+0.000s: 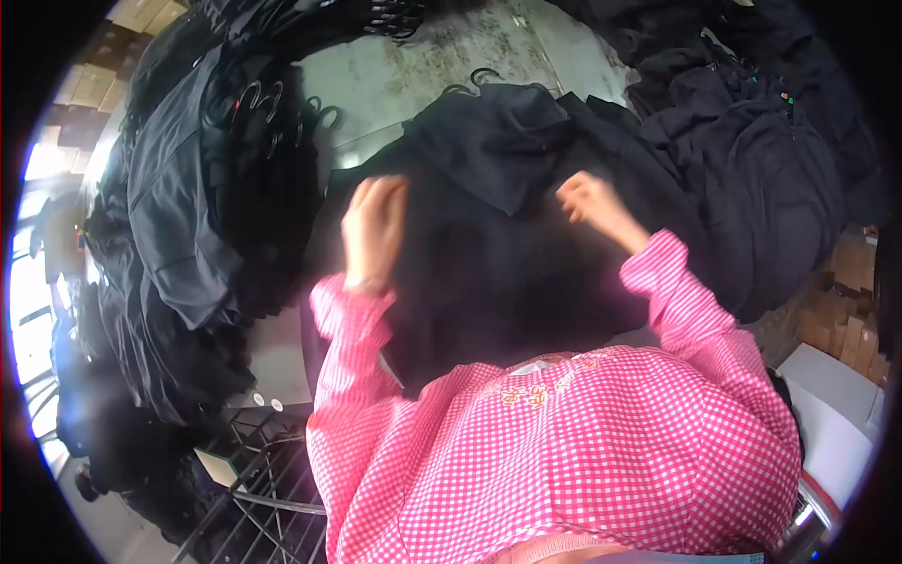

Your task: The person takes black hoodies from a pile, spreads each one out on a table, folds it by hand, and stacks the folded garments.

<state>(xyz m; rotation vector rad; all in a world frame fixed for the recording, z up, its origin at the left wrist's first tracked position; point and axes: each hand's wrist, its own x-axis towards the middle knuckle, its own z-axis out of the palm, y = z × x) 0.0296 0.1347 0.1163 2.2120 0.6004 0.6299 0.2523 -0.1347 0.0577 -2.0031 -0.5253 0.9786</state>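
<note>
A black hooded garment (470,273) lies spread out before me, its hood (507,155) toward the far side. Over its left part is my left hand (374,226), slightly blurred, fingers bent and pressed together. My right hand (597,205) is over the right side near the hood, its fingers curled in. I cannot make out whether either hand has cloth between the fingers. A dark hanger hook (484,75) sticks out past the hood.
Black garments on hangers (178,197) are heaped at the left, and more dark garments (752,169) at the right. A pale, stained surface (442,61) shows behind. Cardboard boxes (850,301) stand at right, above a white box (832,395). A black metal rack (272,489) is lower left.
</note>
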